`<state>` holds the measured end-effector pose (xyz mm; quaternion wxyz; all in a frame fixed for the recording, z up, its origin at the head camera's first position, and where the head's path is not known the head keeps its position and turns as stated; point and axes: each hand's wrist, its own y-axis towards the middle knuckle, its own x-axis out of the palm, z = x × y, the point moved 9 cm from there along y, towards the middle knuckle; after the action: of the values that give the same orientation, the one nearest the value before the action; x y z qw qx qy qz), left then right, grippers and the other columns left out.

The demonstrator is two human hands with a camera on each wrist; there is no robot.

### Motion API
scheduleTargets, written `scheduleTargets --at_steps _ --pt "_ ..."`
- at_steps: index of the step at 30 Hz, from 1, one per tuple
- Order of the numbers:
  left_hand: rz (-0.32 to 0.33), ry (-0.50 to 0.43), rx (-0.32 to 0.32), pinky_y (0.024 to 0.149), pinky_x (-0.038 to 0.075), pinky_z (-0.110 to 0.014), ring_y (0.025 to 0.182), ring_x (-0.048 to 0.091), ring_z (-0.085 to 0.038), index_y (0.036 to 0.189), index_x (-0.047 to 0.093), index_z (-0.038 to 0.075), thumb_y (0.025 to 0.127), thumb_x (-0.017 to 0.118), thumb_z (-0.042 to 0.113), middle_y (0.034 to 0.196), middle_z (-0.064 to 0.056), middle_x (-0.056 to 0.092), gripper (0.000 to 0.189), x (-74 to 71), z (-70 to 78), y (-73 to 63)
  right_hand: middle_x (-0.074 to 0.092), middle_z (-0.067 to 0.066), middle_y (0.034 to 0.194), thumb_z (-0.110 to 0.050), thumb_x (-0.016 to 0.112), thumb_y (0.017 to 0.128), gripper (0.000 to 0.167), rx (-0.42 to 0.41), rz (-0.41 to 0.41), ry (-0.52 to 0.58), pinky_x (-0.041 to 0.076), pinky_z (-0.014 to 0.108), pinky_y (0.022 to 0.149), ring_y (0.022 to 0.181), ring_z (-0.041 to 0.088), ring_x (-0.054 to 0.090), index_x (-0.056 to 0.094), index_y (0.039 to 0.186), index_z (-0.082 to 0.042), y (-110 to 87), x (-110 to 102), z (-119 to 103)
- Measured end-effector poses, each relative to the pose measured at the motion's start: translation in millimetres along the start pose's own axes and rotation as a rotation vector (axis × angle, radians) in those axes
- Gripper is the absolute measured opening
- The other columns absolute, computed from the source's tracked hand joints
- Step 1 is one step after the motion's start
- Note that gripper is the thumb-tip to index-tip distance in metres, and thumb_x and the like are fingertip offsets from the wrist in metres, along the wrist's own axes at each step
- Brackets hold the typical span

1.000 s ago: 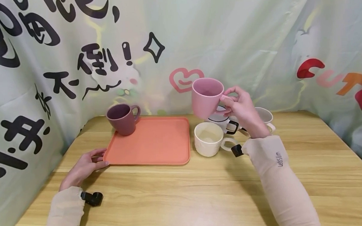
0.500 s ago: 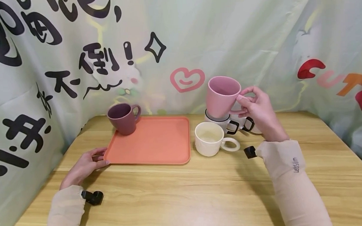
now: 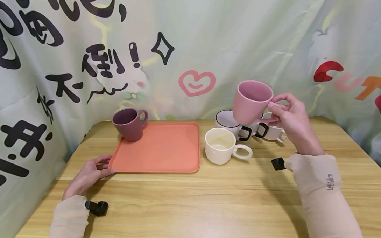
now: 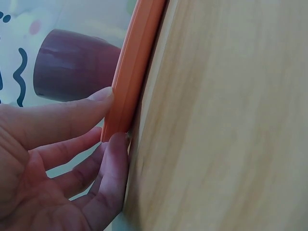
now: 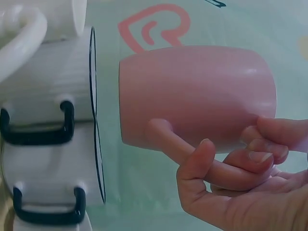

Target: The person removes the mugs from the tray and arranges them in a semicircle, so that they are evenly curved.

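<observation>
My right hand (image 3: 292,120) holds a pink mug (image 3: 251,102) by its handle, upright in the air above the cups on the right. In the right wrist view, the fingers curl round the handle of the pink mug (image 5: 197,96). My left hand (image 3: 90,175) grips the near left corner of an orange tray (image 3: 160,148). The left wrist view has the thumb on the rim of the tray (image 4: 132,72) and other fingers against its corner. A dark purple mug (image 3: 131,126) stands on the tray's far left corner, its handle pointing right.
Right of the tray stands a cream cup (image 3: 220,147) with a ring handle. Behind it are a white mug (image 3: 227,123) with a black rim and handle, a similar one partly hidden, and another white cup (image 3: 273,132). A printed curtain (image 3: 253,32) hangs behind the table.
My right hand has carried the pink mug rightward, from above the black-rimmed mug to above the white cups farther right. My left hand, the tray and the purple mug stay in place.
</observation>
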<state>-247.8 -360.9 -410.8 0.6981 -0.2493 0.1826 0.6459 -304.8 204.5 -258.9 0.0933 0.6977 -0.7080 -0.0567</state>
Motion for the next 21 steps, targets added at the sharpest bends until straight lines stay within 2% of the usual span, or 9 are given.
scheduleTargets --at_steps 5,11,21 --pt "-0.002 0.004 0.0 0.076 0.05 -0.019 0.114 0.058 -0.038 0.146 0.036 -0.017 0.095 0.071 0.008 0.136 -0.037 0.051 0.066 0.0 -0.1 0.6 0.053 0.0 0.062 -0.003 0.062 0.099 0.016 -0.02 0.025 0.004 0.055 0.024 0.056 0.057 0.011 0.045 0.048 0.107 -0.006 -3.6 -16 -4" --pt "-0.008 0.013 0.001 0.076 0.05 -0.019 0.116 0.056 -0.041 0.147 0.036 -0.017 0.096 0.071 0.009 0.137 -0.037 0.05 0.067 -0.2 -0.3 0.4 0.055 0.001 0.063 -0.001 0.062 0.099 0.017 -0.02 0.054 0.042 0.056 0.024 0.057 0.057 0.013 0.044 0.048 0.107 -0.007 -7.2 -33 -6" --pt "-0.013 -0.004 -0.004 0.076 0.051 -0.019 0.116 0.056 -0.039 0.147 0.035 -0.017 0.096 0.07 0.008 0.137 -0.037 0.05 0.067 0.7 0.5 0.1 0.052 0.002 0.062 -0.006 0.063 0.099 0.017 -0.007 0.083 -0.008 0.056 0.023 0.058 0.057 0.013 0.048 0.048 0.108 -0.009 -16.3 -55 -8"
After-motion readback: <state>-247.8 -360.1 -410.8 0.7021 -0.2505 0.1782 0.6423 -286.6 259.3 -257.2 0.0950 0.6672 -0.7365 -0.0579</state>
